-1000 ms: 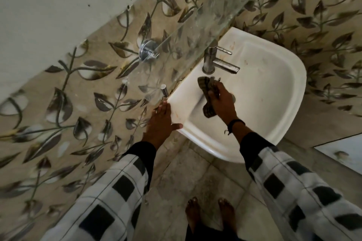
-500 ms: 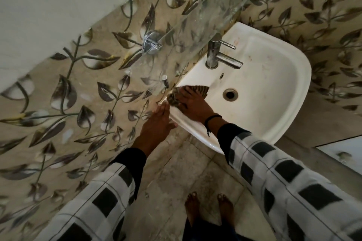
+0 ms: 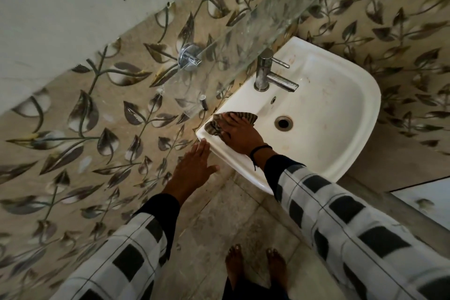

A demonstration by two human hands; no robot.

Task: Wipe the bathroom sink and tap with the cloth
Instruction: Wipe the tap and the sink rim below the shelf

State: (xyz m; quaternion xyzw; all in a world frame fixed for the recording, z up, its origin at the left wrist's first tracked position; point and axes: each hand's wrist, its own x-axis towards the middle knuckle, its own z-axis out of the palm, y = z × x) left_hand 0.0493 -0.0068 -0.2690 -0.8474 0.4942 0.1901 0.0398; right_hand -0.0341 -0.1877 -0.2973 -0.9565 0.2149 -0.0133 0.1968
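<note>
2 hands are at the white sink (image 3: 341, 109). The right hand (image 3: 239, 133) lies with fingers flat and slightly spread on the striped cloth (image 3: 213, 127), pressing it onto the rim corner beside the wall, left of the drain (image 3: 283, 122). The left hand (image 3: 192, 168), fingers straight and together, holds nothing, its fingertips at the sink's outer edge. The tap (image 3: 265, 73) stands apart, under a glass shelf (image 3: 280, 14)

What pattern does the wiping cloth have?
The cloth has brown and tan stripes; the head view shows it best.
</note>
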